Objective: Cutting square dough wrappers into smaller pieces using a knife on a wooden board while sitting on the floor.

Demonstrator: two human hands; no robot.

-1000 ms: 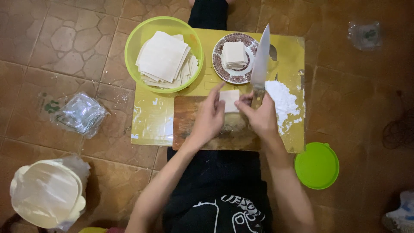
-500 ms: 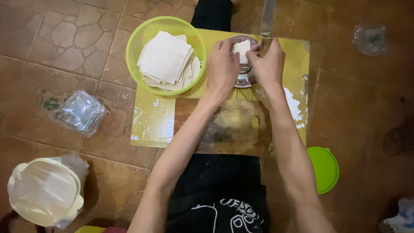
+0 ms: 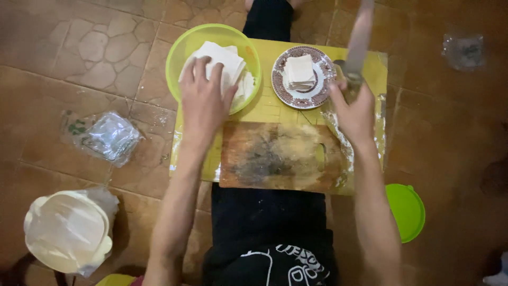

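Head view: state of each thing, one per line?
Left hand: flat on white sheets in round green bowl.
Right hand: gripping large steel knife, blade pointing away.
Patterned round plate: holds stack of small white squares.
Wooden cutting board: bare, floury.
Green round lid: on floor.

My left hand (image 3: pixel 203 103): arm stretched forward, palm down, fingers (image 3: pixel 200 68) spread and laid flat, thumb angled out to the right. My right hand (image 3: pixel 353 108): forearm reaching forward on the right, back of the hand up, fingers curled shut in a fist-like grip. Both forearms bare, well apart, roughly parallel.
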